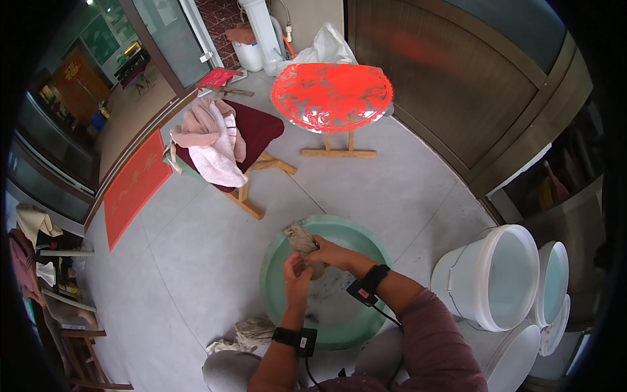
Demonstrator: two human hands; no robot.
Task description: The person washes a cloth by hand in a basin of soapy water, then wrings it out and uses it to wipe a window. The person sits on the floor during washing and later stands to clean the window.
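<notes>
A wet, bunched grey-beige cloth is held over the far side of a green plastic basin. My right hand grips it from the right, thumb and fingers around the bundle. Curled against its lower left side is my left hand, its fingertips partly hidden. Cloudy grey water with dark specks lies in the basin. Each of my wrists wears a black strap with a small cabled box. Another crumpled cloth rests on the floor by my left knee.
White plastic buckets stand at the right, at least one with liquid. Ahead are a stool with a maroon cover and pink towels, and a stand with a red scalloped cover. A red mat lies by the doorway.
</notes>
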